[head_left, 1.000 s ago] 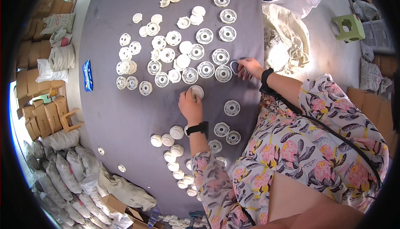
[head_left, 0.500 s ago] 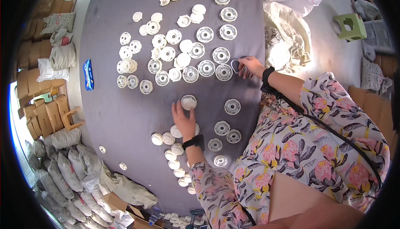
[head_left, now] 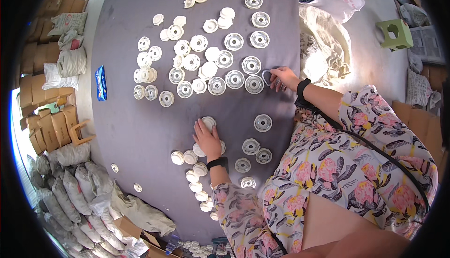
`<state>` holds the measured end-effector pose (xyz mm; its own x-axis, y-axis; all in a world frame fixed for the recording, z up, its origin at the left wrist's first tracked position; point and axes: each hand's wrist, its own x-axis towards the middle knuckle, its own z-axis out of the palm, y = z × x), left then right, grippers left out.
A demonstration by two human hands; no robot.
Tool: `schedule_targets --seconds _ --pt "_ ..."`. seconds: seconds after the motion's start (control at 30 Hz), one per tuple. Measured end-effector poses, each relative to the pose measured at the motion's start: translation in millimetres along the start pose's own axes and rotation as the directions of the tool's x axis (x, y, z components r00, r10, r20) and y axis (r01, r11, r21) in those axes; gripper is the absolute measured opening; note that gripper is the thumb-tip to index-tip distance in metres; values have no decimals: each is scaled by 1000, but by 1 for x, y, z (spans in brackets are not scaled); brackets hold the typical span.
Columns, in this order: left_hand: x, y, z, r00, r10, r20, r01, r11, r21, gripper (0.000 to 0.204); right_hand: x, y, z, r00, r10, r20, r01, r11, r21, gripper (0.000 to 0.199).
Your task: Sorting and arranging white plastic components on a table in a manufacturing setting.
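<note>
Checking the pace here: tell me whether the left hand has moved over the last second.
Yes. The left hand has drawn back toward the person, from near the flat ring to the white stacked caps, holding a white cap.

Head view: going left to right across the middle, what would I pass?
Cardboard boxes → blue packet → left hand on a white disc → right hand → white bag → green stool.
</note>
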<state>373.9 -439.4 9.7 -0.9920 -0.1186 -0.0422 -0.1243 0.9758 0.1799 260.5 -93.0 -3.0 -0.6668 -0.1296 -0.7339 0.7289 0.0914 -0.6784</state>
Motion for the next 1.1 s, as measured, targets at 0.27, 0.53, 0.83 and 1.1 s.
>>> schedule_targets --seconds 0.27,0.53,0.83,1.1 --pt "-12 -73 -20 907 -406 -114 422 878 226 59 -1 0 -1 1000 -23 13 23 1000 8 35" --pt "100 33 -25 958 247 -142 -254 967 -32 58 -3 1 1 1000 3 0 -3 1000 -14 34" --pt "70 29 7 999 -4 -49 -17 906 -423 42 -5 -2 4 1000 0 13 0 1000 10 34" --pt "-29 45 9 995 52 -86 -73 964 -256 48 3 -1 0 999 -29 18 30 998 -47 37"
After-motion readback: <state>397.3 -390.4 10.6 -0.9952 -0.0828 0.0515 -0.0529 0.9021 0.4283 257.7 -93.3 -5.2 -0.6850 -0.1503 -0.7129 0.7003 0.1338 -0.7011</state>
